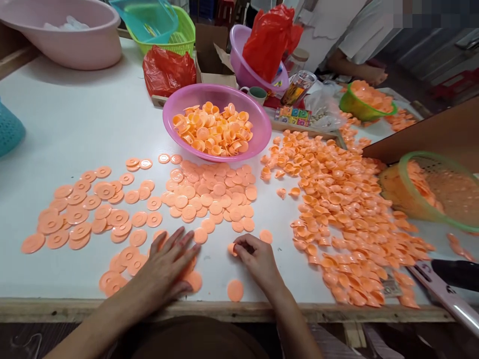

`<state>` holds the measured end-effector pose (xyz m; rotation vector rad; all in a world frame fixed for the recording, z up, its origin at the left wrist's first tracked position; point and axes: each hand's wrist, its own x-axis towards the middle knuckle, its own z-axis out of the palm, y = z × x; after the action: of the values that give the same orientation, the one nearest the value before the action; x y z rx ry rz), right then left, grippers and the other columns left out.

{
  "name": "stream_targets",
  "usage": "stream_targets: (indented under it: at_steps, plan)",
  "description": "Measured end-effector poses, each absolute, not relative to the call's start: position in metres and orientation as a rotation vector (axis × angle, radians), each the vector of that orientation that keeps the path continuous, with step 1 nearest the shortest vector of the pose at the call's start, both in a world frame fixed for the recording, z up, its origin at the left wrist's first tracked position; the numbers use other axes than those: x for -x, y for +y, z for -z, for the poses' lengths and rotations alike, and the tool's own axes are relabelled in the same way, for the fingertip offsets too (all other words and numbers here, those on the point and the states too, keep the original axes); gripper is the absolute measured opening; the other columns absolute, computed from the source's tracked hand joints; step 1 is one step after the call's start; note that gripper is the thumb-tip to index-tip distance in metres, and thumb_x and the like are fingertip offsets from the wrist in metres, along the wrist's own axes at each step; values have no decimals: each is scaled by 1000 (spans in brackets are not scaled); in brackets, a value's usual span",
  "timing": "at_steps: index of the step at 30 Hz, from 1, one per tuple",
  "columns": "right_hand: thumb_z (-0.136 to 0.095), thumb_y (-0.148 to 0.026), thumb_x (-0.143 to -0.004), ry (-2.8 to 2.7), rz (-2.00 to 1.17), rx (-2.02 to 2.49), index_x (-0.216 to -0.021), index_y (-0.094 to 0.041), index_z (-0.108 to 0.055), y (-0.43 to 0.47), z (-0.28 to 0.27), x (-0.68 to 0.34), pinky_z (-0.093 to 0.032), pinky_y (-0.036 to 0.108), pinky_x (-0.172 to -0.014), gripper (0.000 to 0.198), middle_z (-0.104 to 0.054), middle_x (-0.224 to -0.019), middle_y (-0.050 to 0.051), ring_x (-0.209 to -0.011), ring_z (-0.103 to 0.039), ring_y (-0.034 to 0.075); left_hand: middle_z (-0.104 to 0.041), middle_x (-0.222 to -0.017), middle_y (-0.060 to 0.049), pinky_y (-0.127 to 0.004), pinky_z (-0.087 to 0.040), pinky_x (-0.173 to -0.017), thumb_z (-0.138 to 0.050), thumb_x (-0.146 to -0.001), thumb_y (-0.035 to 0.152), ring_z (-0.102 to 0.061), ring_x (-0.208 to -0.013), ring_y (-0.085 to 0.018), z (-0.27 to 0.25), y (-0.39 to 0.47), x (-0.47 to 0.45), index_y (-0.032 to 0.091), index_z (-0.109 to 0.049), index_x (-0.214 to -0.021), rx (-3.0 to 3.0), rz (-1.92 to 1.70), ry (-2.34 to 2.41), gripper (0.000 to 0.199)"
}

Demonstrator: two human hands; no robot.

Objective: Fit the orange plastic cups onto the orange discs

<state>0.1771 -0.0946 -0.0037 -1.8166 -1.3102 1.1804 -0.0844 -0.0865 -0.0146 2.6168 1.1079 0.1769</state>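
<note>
My left hand (170,262) lies with its fingers spread over a few flat orange plastic discs (194,280) near the front of the table. Between the thumb and forefinger of my right hand (260,263) is a small orange plastic piece (232,249), mostly hidden by the fingers. One loose disc (235,290) lies by the table edge, below that hand. Ringed discs (77,214) are scattered to the left, and overlapping plain discs (215,189) cover the middle. To the right spreads a heap of small orange cup-shaped pieces (337,199).
Behind the discs stands a pink bowl (170,132) of orange pieces. A green-rimmed basket (407,194) and a pink-handled tool (441,291) are at the right. Farther back are a red bag (168,72), a cardboard box (213,75) and another person's hand (374,75).
</note>
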Motion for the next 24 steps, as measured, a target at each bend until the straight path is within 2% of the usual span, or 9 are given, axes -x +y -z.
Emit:
stream_targets:
  at_steps: [2, 3, 6, 11, 14, 18, 21, 24]
  plan:
    - [-57, -23, -76, -1298, -1158, 1815, -69, -20, -65, -92, 4, -178, -42, 25, -58, 11, -65, -65, 0, -59, -56, 15, -35, -157, -18, -66, -5, -115, -62, -77, 70, -21, -147, -41, 23, -85, 67, 23, -30, -154, -2701, -197, 1108, 95]
    - [-57, -23, -76, -1294, -1151, 1813, -70, -20, -65, -92, 4, -177, -43, 25, -58, 11, -65, -65, 0, -59, -57, 15, -32, -158, -21, -68, -1, -114, -57, -74, 78, -18, -148, -42, 27, -82, 56, 19, -26, -155, -2718, -218, 1125, 105]
    - [-57, -23, -77, -1271, -1166, 1815, -72, -20, -66, -94, 2, -179, -43, 25, -56, 11, -66, -64, -1, -58, -57, 15, -26, -159, -25, -69, 3, -114, -45, -71, 86, -14, -150, -42, 31, -76, 36, 11, -21, -156, -2719, -276, 1207, 116]
    - [-56, -19, -78, -1321, -1285, 1816, -72, -20, -66, -113, -7, -182, -44, 24, -59, 12, -66, -66, -1, -61, -59, 15, -28, -160, -21, -72, 7, -112, -51, -79, 77, -11, -150, -42, 35, -85, 78, 18, -13, -158, -2713, -251, 1336, 106]
    - [-53, -12, -77, -1526, -1341, 1749, -73, -21, -65, -119, -6, -172, -43, 24, -62, 16, -67, -70, -1, -66, -60, 15, -25, -161, -21, -72, 4, -112, -56, -80, 72, -8, -150, -44, 35, -92, 107, 19, -14, -158, -2694, -238, 1431, 103]
    - [-50, -11, -79, -1609, -1095, 1801, -73, -21, -64, -111, 3, -159, -43, 25, -65, 18, -66, -73, 0, -69, -59, 15, -32, -160, -12, -68, 4, -114, -53, -81, 73, -14, -150, -42, 33, -94, 101, 32, -29, -154, -2825, -167, 1032, 87]
    - [-53, -17, -81, -1468, -995, 1861, -75, -21, -66, -104, 5, -165, -45, 26, -65, 15, -68, -73, 2, -68, -60, 16, -38, -156, -16, -70, 3, -113, -55, -79, 73, -21, -147, -44, 29, -91, 76, 27, -39, -150, -2822, -259, 1022, 86]
    - [-57, -23, -79, -1324, -1032, 1894, -73, -20, -66, -103, 2, -180, -45, 26, -60, 12, -68, -69, 1, -62, -59, 16, -54, -143, -19, -61, -14, -114, -63, -88, 49, -41, -137, -38, 21, -84, 48, 20, -52, -138, -2682, -425, 1183, 60]
